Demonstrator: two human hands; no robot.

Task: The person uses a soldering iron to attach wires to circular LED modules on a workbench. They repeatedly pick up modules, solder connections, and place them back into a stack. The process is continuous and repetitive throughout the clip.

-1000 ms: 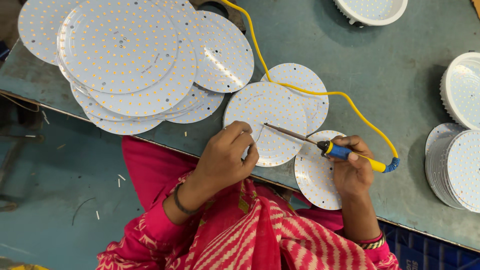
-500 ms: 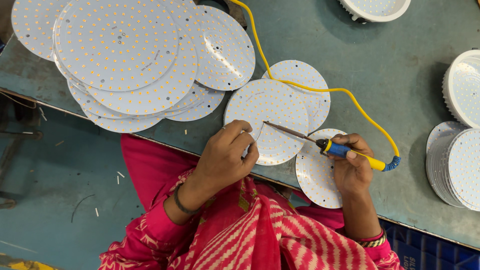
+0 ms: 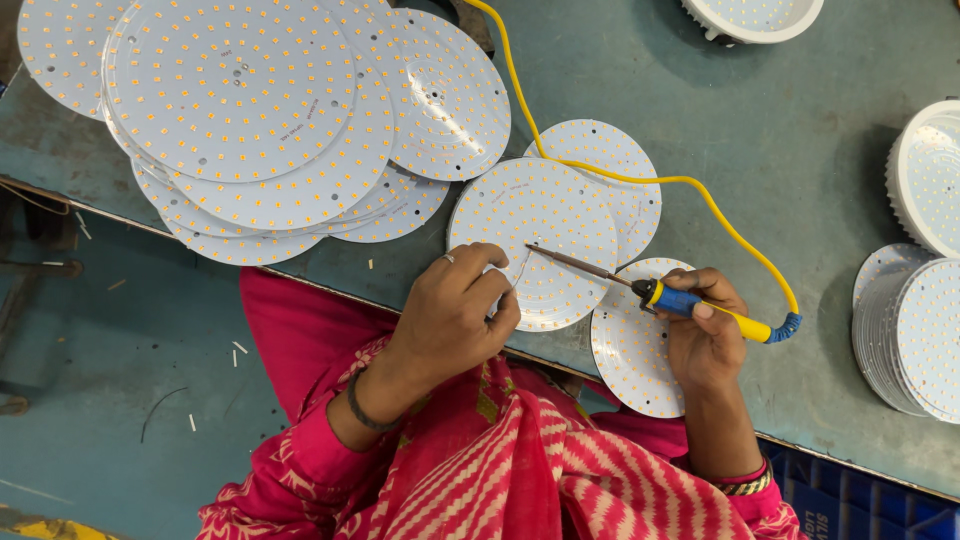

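Observation:
A round white LED board (image 3: 545,225) dotted with small yellow chips lies near the table's front edge. My left hand (image 3: 455,315) rests on its near side, fingers pinched on a thin solder wire (image 3: 520,268) that reaches the board. My right hand (image 3: 705,335) grips a soldering iron (image 3: 665,298) with a blue and yellow handle; its metal tip touches the board beside the wire. A yellow cord (image 3: 640,180) runs from the iron across the table. A second small board (image 3: 635,345) lies under my right hand.
A fanned pile of large round LED boards (image 3: 240,120) covers the table's left part. Another small board (image 3: 625,165) sits behind the worked one. White round lamp housings (image 3: 925,175) and a stack of boards (image 3: 910,335) stand at the right. A housing (image 3: 755,15) is at the top.
The iron's tip and the wire have stayed on the same spot of the board. Both hands have hardly moved; the view has shifted slightly.

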